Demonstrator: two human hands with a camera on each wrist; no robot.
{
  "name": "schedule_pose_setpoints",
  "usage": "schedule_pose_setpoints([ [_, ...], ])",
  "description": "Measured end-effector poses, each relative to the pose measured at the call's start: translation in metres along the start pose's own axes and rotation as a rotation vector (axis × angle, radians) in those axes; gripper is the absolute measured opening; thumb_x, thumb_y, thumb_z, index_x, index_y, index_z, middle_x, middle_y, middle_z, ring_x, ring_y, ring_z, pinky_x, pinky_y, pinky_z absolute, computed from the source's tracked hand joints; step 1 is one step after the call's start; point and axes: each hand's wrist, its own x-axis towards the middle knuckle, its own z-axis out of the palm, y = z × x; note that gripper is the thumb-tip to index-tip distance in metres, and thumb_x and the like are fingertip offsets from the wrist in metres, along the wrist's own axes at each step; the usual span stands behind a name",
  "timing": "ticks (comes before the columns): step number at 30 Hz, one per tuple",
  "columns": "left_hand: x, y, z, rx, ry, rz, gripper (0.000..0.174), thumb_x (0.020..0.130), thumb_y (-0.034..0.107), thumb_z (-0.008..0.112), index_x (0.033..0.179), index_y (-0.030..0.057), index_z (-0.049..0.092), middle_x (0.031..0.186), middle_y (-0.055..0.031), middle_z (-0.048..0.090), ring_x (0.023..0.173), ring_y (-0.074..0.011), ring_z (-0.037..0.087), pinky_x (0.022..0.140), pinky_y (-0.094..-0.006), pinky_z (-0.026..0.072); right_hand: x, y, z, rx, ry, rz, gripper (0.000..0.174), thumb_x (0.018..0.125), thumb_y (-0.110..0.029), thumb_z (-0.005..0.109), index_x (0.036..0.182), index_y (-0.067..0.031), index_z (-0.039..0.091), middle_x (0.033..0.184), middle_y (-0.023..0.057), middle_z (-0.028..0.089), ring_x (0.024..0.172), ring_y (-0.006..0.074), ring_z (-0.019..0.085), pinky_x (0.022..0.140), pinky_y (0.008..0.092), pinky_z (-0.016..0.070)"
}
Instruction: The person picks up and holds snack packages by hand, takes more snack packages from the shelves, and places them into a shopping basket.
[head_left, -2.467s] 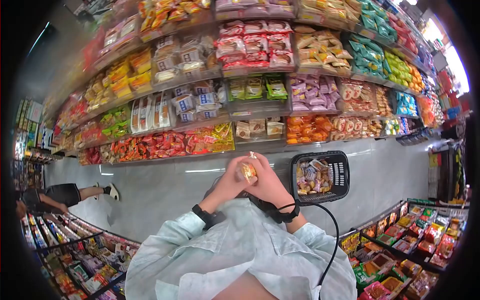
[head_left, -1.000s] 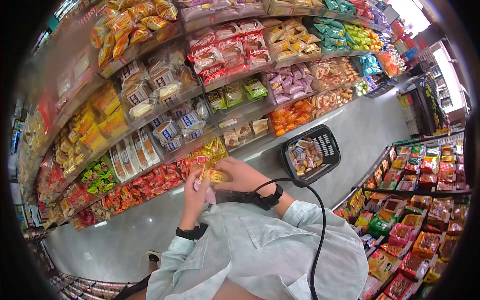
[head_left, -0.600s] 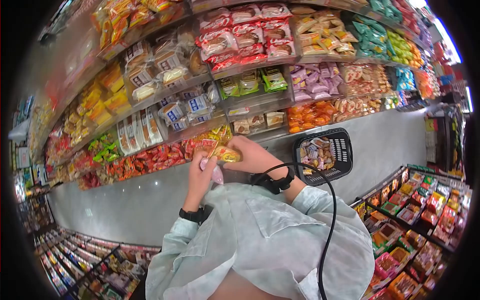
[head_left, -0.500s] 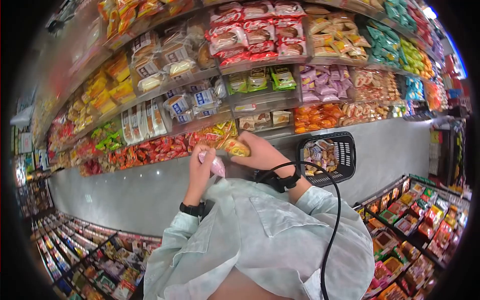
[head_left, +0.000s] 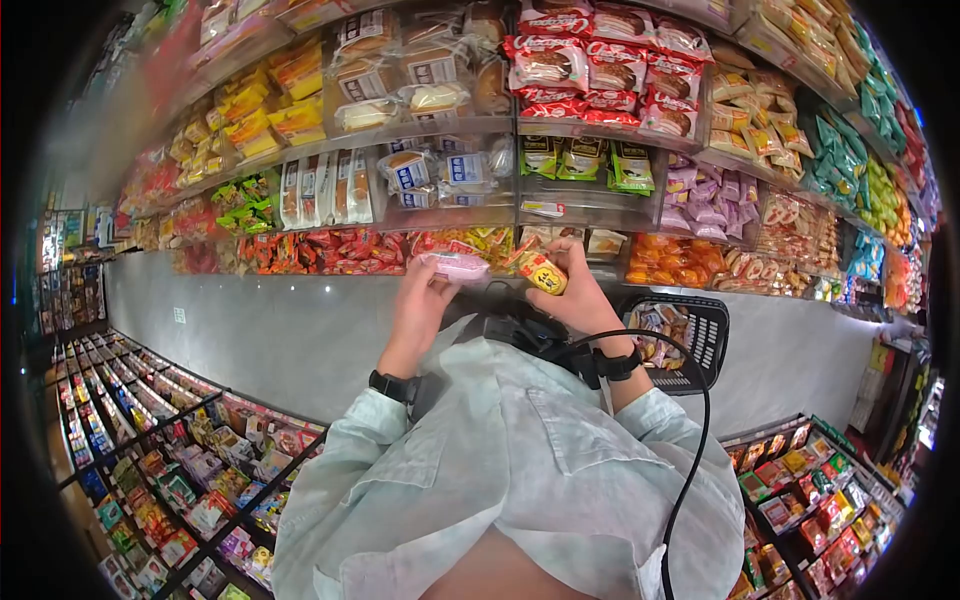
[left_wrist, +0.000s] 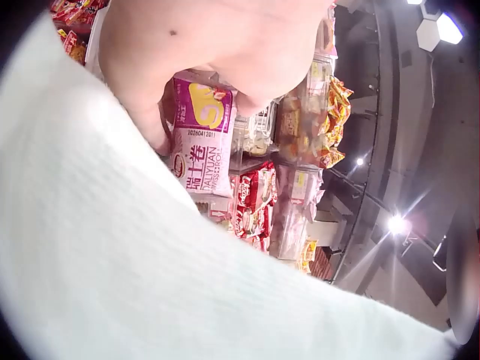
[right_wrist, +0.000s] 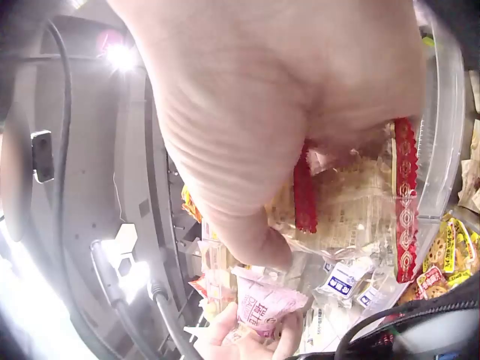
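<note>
Head view: pink packet (head_left: 460, 267) crosswise (roughly).

In L-wrist view, top edge cut off L hand (left_wrist: 210, 45), & some fingers were partly hidden behind pink pkt (left_wrist: 202, 142). R-wrist view cropped R hand (right_wrist: 300, 90) at top; it hid part of yellow pkt (right_wrist: 337, 202), whose fine print was too blurred to read. In head view, R wrist & cable (head_left: 706, 410) partly covered basket (head_left: 712, 335), its wraps (head_left: 662, 325) too small to ID, & upper-L shelf (head_left: 165, 95) was blurry.
</note>
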Motion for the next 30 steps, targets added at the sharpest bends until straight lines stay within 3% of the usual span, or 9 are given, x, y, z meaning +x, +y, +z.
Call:
schedule_pose_setpoints([
  [2,0.001,0.006,0.002,0.102,0.008,-0.025,0.024,0.105,0.027,0.056,0.121,0.0098,0.056,0.116,-0.0033,0.064,0.113,-0.0162,0.063,0.101,-0.0376,0.0486,0.005,-0.022,0.002,-0.007,-0.046,0.053,0.056,0.082,-0.009,0.079,0.128,-0.0045,0.047,0.103,0.0072,0.063,0.099,0.0152,0.059,0.092,0.0312,0.0493],
  [5,0.008,0.009,-0.013,0.204,0.029,-0.055,0.026,0.105,0.029,0.059,0.118,0.0068,0.060,0.111,-0.0024,0.066,0.106,-0.0133,0.064,0.096,-0.0322,0.0512,0.013,-0.024,0.014,-0.117,-0.068,0.052,0.056,0.080,-0.019,0.082,0.126,-0.0036,0.054,0.106,0.0123,0.068,0.101,0.0201,0.065,0.093,0.0341,0.0508],
  [8,0.012,0.023,-0.022,0.349,-0.074,-0.029,0.030,0.107,0.027,0.055,0.121,0.0024,0.061,0.117,-0.0069,0.067,0.108,-0.0164,0.066,0.099,-0.0344,0.0528,0.019,-0.031,0.038,-0.019,-0.010,0.096,0.050,0.082,-0.011,0.081,0.123,-0.0012,0.055,0.107,0.0056,0.065,0.090,0.0118,0.063,0.077,0.0281,0.0545],
  [11,0.018,0.043,-0.034,0.447,-0.157,-0.062,0.031,0.107,0.028,0.056,0.120,0.0007,0.063,0.114,-0.0054,0.067,0.108,-0.0145,0.065,0.096,-0.0317,0.0538,0.028,-0.033,0.062,-0.065,0.044,0.091,0.048,0.082,-0.012,0.081,0.122,-0.0013,0.056,0.105,0.0046,0.066,0.086,0.0098,0.063,0.071,0.0263,0.0548],
  [12,0.023,0.047,-0.045,0.456,-0.191,-0.063,0.032,0.106,0.029,0.057,0.119,0.0001,0.063,0.113,-0.0044,0.066,0.106,-0.0134,0.065,0.096,-0.0305,0.0536,0.030,-0.053,0.073,0.006,0.073,0.214,0.044,0.081,-0.021,0.081,0.114,-0.0017,0.058,0.100,0.0094,0.068,0.086,0.0179,0.064,0.080,0.0332,0.0530],
  [16,0.038,0.068,-0.082,0.437,-0.267,-0.128,0.039,0.106,0.031,0.058,0.126,-0.0014,0.063,0.111,-0.0026,0.068,0.099,-0.0093,0.066,0.082,-0.0248,0.0542,0.040,-0.061,0.113,-0.155,0.207,0.088,0.037,0.082,-0.015,0.078,0.112,-0.0012,0.059,0.098,0.0081,0.069,0.086,0.0134,0.063,0.079,0.0304,0.0525],
  [19,0.038,0.092,-0.102,0.343,-0.318,-0.136,0.037,0.107,0.032,0.057,0.124,0.0000,0.066,0.110,-0.0004,0.068,0.100,-0.0081,0.064,0.083,-0.0229,0.0520,0.046,-0.066,0.141,-0.123,0.261,0.147,0.037,0.082,-0.013,0.078,0.110,0.0003,0.059,0.098,0.0076,0.069,0.086,0.0124,0.062,0.079,0.0295,0.0523],
  [20,0.046,0.087,-0.119,0.508,-0.332,-0.014,0.037,0.107,0.033,0.056,0.119,-0.0004,0.067,0.105,-0.0003,0.068,0.096,-0.0073,0.062,0.083,-0.0225,0.0496,0.049,-0.070,0.150,-0.132,0.261,0.158,0.037,0.081,-0.011,0.078,0.110,0.0013,0.059,0.097,0.0070,0.069,0.086,0.0121,0.062,0.078,0.0289,0.0523],
  [30,0.064,0.126,-0.166,0.611,-0.576,-0.075,0.037,0.107,0.031,0.056,0.119,-0.0021,0.067,0.102,0.0021,0.067,0.096,-0.0064,0.057,0.084,-0.0262,0.0481,0.046,-0.091,0.210,-0.105,0.344,0.207,0.036,0.082,-0.004,0.076,0.115,-0.0008,0.061,0.097,0.0033,0.068,0.086,0.0096,0.062,0.077,0.0267,0.0529],
])
